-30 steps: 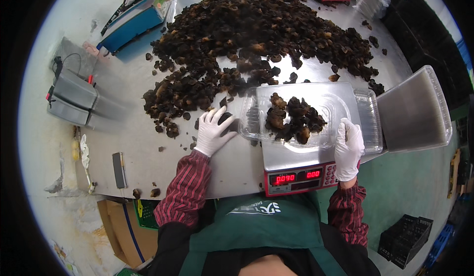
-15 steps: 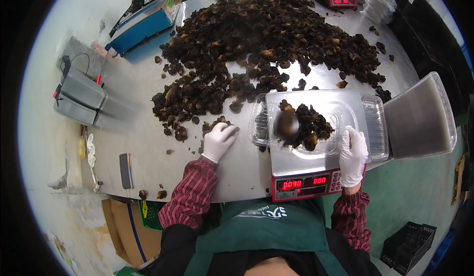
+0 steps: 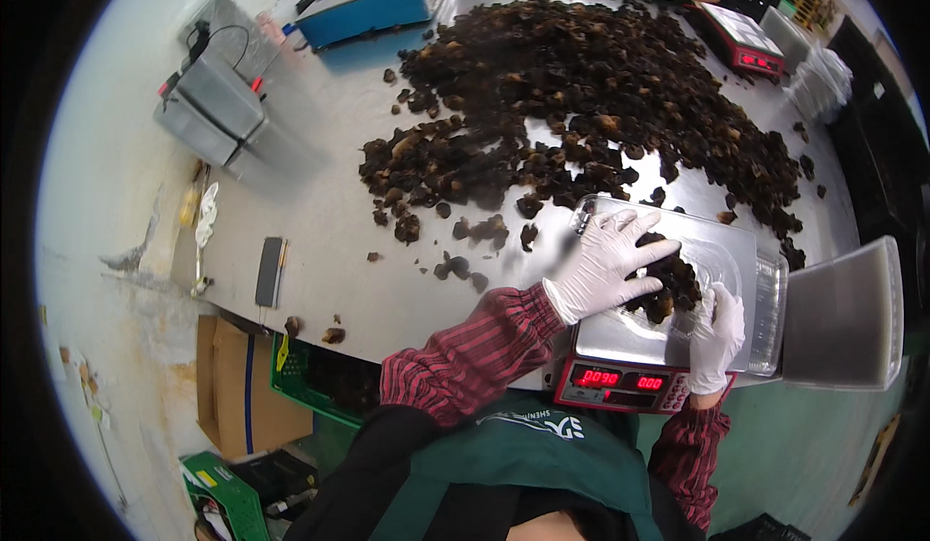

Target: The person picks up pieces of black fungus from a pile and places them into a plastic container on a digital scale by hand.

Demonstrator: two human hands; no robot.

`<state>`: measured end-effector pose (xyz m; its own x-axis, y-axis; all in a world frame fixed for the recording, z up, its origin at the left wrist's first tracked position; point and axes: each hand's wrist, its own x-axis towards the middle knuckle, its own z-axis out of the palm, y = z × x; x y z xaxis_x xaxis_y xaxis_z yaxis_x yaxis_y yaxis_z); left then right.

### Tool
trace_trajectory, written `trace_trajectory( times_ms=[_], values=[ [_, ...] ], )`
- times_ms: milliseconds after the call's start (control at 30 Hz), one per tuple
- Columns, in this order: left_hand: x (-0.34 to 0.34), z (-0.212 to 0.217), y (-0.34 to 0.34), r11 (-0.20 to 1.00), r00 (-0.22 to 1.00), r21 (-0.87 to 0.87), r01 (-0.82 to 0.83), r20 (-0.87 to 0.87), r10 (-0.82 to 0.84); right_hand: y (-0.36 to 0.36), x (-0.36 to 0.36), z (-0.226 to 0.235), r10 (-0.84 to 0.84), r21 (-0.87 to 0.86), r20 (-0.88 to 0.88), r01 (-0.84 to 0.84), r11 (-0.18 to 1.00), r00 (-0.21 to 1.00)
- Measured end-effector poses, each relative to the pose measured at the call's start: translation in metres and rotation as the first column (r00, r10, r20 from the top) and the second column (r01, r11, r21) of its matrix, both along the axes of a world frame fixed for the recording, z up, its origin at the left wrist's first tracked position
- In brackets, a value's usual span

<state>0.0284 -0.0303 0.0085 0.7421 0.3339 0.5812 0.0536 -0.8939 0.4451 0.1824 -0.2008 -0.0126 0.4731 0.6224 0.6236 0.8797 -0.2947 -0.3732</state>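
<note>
The 2 hands wear thin, wrinkled white gloves. The left hand is spread palm down over a cluster of dark, ruffled fungus-like pieces, its fingers extended and parted; its palm side is hidden. The right hand is curled, fingers bent, just beside the cluster's right edge; I cannot tell whether it grips anything.

The cluster, brown-black with crinkled lobes and a few tan patches, lies in a shallow clear plastic tray with a moulded, glossy bottom. The tray sits on the smooth metal platform of a red scale, whose 2 displays glow red. Right of the platform is a ribbed stack of clear trays, then a tall, cloudy, flared plastic stack.

Beyond, a broad heap of the same curled, leathery-looking pieces covers much of the shiny metal bench, with loose scraps scattered near its edge. A flat dark-grey rectangular object lies at the left. Striped red-and-black fabric sleeves gather loosely at both wrists.
</note>
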Motion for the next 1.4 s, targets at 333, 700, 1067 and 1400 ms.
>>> trace_trajectory(
  times_ms=[333, 700, 1067, 1400],
  values=[
    [-0.15, -0.055, 0.042, 0.814, 0.81, -0.022, -0.581, -0.117, 0.575, -0.008, -0.004, 0.005, -0.051, 0.097, -0.198, 0.071, 0.993, 0.979],
    [-0.169, -0.133, 0.016, 0.878, 0.867, -0.048, -0.475, -0.197, 0.458, -0.013, -0.012, 0.005, -0.042, 0.119, -0.268, 0.076, 0.99, 0.962],
    [-0.084, -0.125, 0.078, 0.893, 0.875, 0.293, -0.342, -0.247, 0.417, -0.019, -0.017, 0.019, -0.046, 0.071, -0.204, 0.062, 0.996, 0.978],
    [-0.062, -0.058, 0.072, 0.91, 0.91, -0.306, -0.279, 0.219, 0.353, -0.031, -0.005, 0.004, -0.088, 0.061, -0.132, 0.097, 0.993, 0.987]
  ],
)
